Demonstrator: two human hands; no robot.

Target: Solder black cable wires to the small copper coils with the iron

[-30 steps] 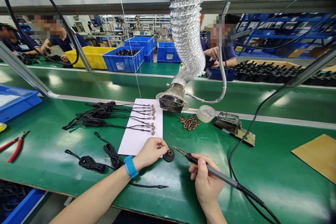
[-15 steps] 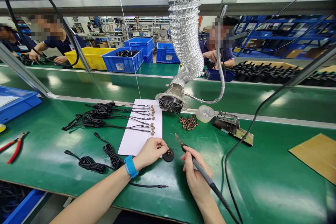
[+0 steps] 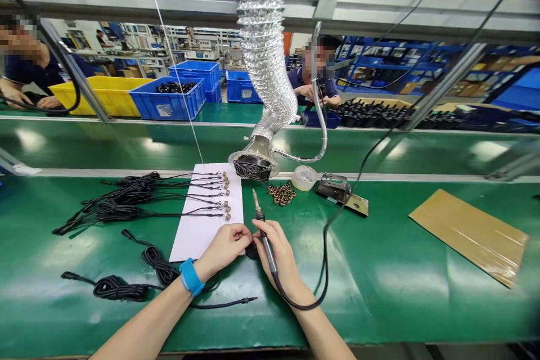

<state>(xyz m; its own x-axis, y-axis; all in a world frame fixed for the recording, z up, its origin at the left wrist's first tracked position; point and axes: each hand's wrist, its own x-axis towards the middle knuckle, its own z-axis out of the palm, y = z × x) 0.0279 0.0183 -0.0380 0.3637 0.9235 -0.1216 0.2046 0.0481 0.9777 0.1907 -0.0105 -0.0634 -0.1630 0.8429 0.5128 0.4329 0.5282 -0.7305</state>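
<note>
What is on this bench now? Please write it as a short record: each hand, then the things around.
Left hand: fingertips at black disc; anything pinched is hidden
Right hand: holds iron, tip pointing away from the person
Paper: left of the disc, cable ends lying on it
Fan: hangs from silver duct
Pile: small coppery parts, near clear roll
Far right: brown sheet

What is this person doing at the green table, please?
The right hand holds a soldering iron, its tip pointing away from a small black disc. The left hand is pinched beside that disc, close to the right hand; whatever it may hold is too small to tell. Several black cables lie with their wire ends on white paper.
</note>
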